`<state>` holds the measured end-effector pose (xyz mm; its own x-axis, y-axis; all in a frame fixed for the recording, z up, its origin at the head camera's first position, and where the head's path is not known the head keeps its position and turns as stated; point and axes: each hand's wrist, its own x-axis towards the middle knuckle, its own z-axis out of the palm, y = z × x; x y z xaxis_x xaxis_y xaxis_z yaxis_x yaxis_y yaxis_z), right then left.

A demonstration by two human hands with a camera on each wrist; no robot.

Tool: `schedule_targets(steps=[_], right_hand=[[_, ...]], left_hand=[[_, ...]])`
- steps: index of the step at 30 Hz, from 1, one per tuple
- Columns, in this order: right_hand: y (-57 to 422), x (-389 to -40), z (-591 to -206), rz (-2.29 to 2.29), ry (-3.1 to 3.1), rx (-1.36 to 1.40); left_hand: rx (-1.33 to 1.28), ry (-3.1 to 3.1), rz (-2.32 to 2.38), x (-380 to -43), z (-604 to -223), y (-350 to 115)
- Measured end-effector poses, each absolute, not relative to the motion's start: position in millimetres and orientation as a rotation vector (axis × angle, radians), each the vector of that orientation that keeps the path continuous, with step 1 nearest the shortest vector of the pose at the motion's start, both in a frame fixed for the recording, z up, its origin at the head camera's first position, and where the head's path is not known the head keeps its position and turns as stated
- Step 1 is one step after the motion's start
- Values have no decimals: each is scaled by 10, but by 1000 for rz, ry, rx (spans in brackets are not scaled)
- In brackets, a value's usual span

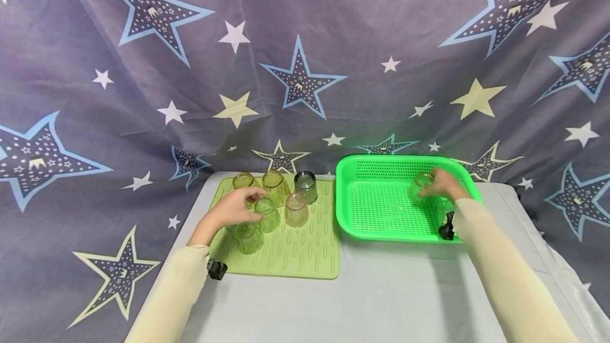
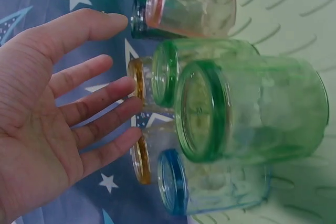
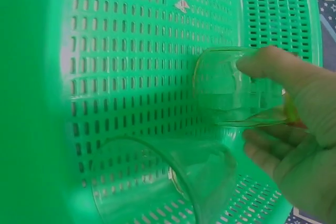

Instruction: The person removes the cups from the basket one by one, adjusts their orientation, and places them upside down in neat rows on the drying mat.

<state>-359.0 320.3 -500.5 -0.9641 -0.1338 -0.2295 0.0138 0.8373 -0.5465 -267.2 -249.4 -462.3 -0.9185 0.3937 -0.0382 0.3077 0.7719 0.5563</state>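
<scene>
Over the pale green mat (image 1: 310, 258) my left hand (image 1: 233, 207) is spread, with nothing in its grasp. Its fingers hover beside two green glasses (image 2: 262, 111). Around them stand two amber-rimmed glasses (image 1: 275, 188), a pink glass (image 1: 297, 215) and a dark grey glass (image 1: 307, 188). A blue-rimmed glass (image 2: 223, 187) shows low in the left wrist view. Inside the green basket (image 1: 359, 234), my right hand (image 1: 443, 184) grips a clear glass (image 3: 226, 90) between thumb and fingers. A second clear glass (image 3: 163, 177) is close by in the basket, nearer me.
The basket has raised, perforated walls and sits right of the mat on a white-covered table (image 1: 371, 290). Behind the table hangs a dark curtain (image 1: 343, 115) with stars. Each sleeve carries a small black wrist camera (image 1: 216, 269).
</scene>
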Motion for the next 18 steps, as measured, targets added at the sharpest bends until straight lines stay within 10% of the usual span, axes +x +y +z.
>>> schedule_targets(steps=[18], right_hand=[[2996, -3560, -4794, -1047, 2858, -359]], left_hand=[[605, 2761, 971, -2826, -4556, -2079]])
